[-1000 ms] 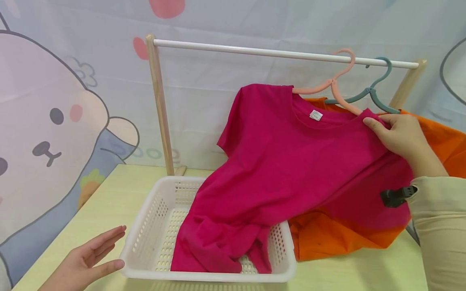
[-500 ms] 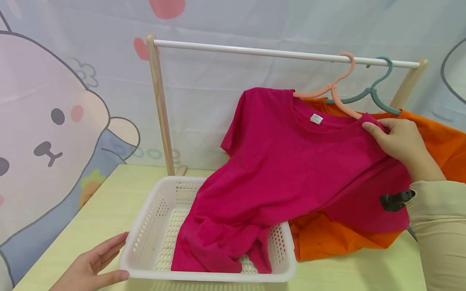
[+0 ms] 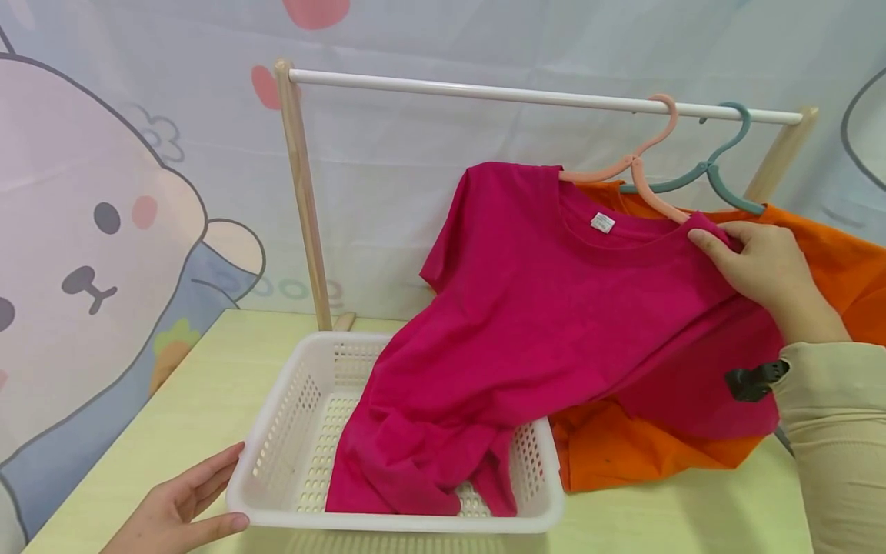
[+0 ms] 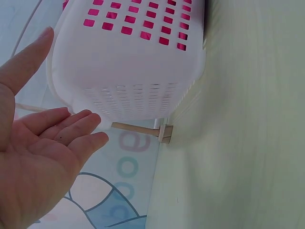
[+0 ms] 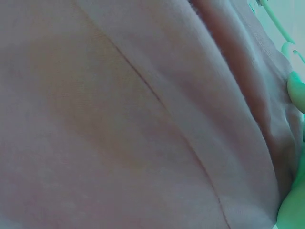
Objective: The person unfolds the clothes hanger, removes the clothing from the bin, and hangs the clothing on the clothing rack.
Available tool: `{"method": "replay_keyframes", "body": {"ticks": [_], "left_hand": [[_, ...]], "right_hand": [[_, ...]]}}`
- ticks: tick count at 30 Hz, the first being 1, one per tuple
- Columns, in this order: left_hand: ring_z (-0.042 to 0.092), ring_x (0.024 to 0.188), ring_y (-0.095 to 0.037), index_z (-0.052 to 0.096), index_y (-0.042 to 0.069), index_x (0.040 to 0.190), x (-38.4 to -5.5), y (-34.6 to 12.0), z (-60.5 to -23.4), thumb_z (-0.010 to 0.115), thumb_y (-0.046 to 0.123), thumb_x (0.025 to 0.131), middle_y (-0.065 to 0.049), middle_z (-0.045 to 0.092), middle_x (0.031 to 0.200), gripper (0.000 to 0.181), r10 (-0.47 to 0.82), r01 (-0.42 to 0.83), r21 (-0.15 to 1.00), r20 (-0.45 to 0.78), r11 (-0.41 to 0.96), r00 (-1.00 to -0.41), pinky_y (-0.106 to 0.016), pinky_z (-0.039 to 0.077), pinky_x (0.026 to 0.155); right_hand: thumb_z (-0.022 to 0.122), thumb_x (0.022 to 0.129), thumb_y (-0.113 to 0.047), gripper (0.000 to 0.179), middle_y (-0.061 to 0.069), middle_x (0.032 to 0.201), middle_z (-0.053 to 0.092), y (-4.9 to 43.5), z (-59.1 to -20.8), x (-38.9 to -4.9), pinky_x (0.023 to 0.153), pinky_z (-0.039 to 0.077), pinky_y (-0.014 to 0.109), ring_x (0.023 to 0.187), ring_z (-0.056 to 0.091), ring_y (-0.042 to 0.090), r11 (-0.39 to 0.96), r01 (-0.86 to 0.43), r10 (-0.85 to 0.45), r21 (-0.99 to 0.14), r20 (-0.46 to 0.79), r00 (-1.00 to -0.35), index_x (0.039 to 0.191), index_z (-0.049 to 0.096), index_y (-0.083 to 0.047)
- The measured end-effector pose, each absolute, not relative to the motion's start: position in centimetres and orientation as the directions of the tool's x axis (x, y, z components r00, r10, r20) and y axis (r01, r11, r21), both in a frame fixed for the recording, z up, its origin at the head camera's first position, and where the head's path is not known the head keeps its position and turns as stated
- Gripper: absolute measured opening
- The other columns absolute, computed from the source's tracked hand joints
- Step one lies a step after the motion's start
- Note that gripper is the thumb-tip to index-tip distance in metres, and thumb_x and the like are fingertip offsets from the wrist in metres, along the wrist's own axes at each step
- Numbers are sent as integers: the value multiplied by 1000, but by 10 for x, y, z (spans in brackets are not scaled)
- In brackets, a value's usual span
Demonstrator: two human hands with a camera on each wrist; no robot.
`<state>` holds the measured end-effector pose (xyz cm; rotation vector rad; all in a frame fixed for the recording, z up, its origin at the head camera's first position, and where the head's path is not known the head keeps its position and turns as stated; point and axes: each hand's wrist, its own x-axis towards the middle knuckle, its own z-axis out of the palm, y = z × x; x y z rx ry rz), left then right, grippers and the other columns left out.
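Note:
In the head view my right hand (image 3: 771,273) pinches the shoulder of a magenta T-shirt (image 3: 533,308) between thumb and fingers. The shirt is on a pink hanger (image 3: 633,163), whose hook sits over the white rail (image 3: 484,91). Its lower part lies bunched in a white plastic basket (image 3: 277,431). At the basket's near left corner is my left hand (image 3: 183,500), fingers extended, thumb and fingertips right at the rim. The left wrist view shows these straight fingers beside the basket wall (image 4: 128,62). Shirt fabric (image 5: 119,119) fills most of the right wrist view.
An orange shirt (image 3: 644,454) hangs on a teal hanger (image 3: 706,169) behind, at the rail's right. Wooden posts (image 3: 304,200) carry the rail. A pale yellow table (image 3: 208,369) bears the basket, and a cartoon-printed cloth (image 3: 429,46) forms the backdrop.
The pink hanger and magenta shirt have dropped slightly, the hook settling onto the rail, with my right hand lowering alongside. My left hand has moved right, up to the basket's corner.

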<state>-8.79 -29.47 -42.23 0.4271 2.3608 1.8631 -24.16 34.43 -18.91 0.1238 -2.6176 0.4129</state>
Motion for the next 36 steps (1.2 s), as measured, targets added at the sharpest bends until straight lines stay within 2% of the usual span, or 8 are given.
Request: {"method": "replay_keyframes", "body": {"ticks": [3,6,9,16,19,22,26,36], "left_hand": [[46,116,14,22,-16,144,-87,-294,-422,66,-6,86,29,50,129,73,273,155,965,94,213,-957,-9,45,87],[46,116,14,23,-16,144,-87,-294,-422,66,-6,86,30,50,129,73,269,152,965,91,215,-959,-9,46,87],[45,116,15,23,-16,144,-87,-294,-421,66,-5,86,30,50,128,73,263,145,963,83,226,-961,-9,45,87],[44,115,16,21,-14,146,-88,-294,-419,66,-2,87,33,48,127,76,244,92,966,32,240,-969,-8,45,86],[44,115,16,20,-13,147,-88,-295,-418,66,-2,88,33,48,127,75,252,89,967,26,241,-967,-8,45,87],[44,116,16,19,-13,147,-87,-296,-418,65,-2,89,32,48,128,75,260,97,966,32,241,-965,-7,44,88],[44,117,15,21,-13,146,-85,-296,-419,64,-4,88,30,49,129,73,267,128,964,62,235,-962,-7,44,88],[45,117,15,22,-13,146,-81,-296,-417,64,-5,88,30,49,131,72,258,128,967,68,221,-964,-8,45,88]], "right_hand": [[47,97,-51,57,14,66,52,344,-188,-240,62,33,37,82,44,33,949,-154,-13,-276,452,-892,107,61,3],[46,97,-52,61,23,88,60,343,-186,-239,67,37,42,92,44,39,941,-146,-5,-306,418,-908,122,58,3],[46,97,-52,62,27,105,60,341,-183,-237,71,38,42,97,45,38,935,-142,9,-324,422,-907,125,57,3],[54,95,-49,54,19,96,64,338,-176,-234,65,36,21,75,43,-5,918,-175,34,-356,511,-859,118,64,-1],[53,95,-48,55,20,98,64,334,-172,-232,64,35,21,70,39,-12,909,-180,47,-376,524,-851,119,63,0],[54,95,-46,53,-3,88,65,330,-168,-230,65,35,19,70,40,-14,895,-203,57,-398,552,-832,119,63,0],[58,94,-41,47,-35,78,47,321,-164,-227,64,34,9,68,43,-19,866,-271,45,-420,605,-795,117,65,0],[64,94,-26,33,-35,90,53,273,-166,-211,71,37,5,79,50,-9,759,-496,-98,-421,679,-727,115,66,-1]]}}
